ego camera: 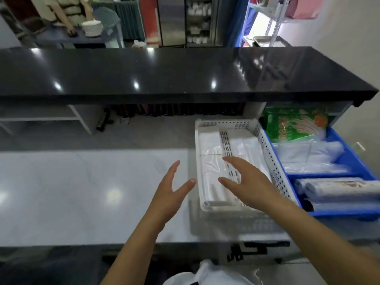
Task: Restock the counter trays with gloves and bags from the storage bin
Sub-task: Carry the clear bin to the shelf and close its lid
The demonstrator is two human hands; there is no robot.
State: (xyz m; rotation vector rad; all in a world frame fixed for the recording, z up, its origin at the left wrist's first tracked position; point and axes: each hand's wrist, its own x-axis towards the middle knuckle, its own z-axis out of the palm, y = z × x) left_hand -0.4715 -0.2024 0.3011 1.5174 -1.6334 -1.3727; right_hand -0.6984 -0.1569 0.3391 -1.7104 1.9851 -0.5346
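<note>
Both hands point(207, 188) spread over white tray point(275, 173), blue bin point(349, 159) beside.

Near end of the white tray point(207, 206) blurred under the right hand point(248, 182), blue bin point(349, 159) beyond it cut off by the right edge, green packet's point(292, 126) print unreadable
</note>
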